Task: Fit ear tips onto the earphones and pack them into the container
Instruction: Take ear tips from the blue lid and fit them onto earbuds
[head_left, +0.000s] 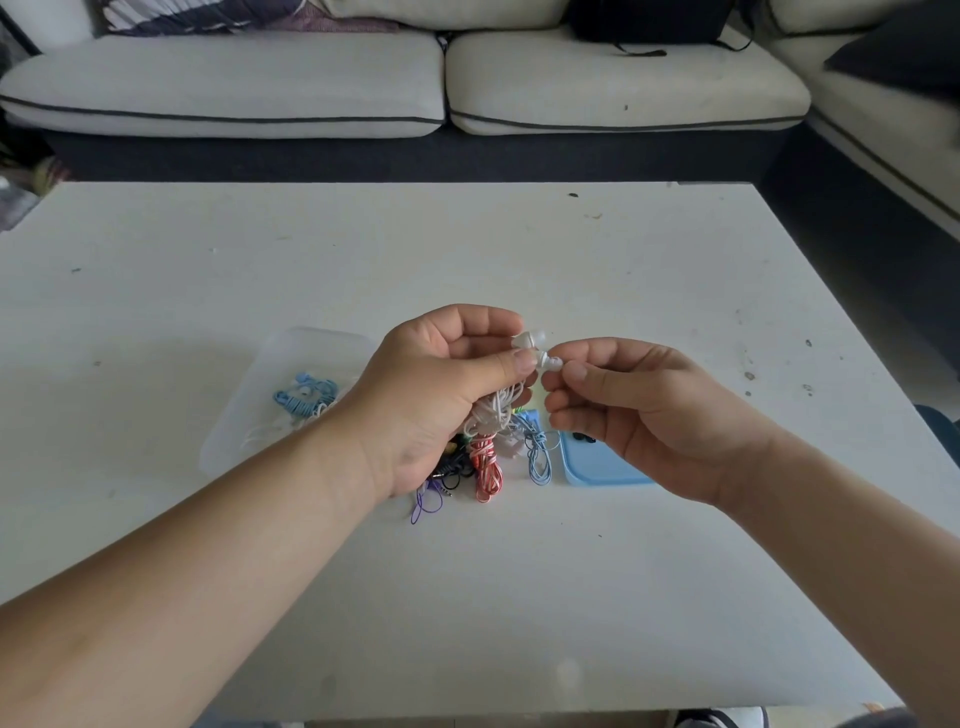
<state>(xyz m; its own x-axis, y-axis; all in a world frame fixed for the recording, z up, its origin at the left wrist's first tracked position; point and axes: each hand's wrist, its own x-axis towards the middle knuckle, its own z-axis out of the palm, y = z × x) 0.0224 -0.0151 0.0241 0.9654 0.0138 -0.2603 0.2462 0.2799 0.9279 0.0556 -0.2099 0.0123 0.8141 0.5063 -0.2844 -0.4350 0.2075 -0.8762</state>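
The left hand (441, 384) grips coiled white earphones (496, 410), thumb and forefinger pinching the buds, while the right hand (639, 410) pinches a pale ear tip (553, 362) against the lower bud. Pushed off-axis, the small tip could pop free into the tangle of coloured earphones (488, 467) below. Beside it lie a blue lid (597, 467) and the clear container (317, 338), on a scuffed white table (467, 249). A pale sofa (234, 88) stands beyond.
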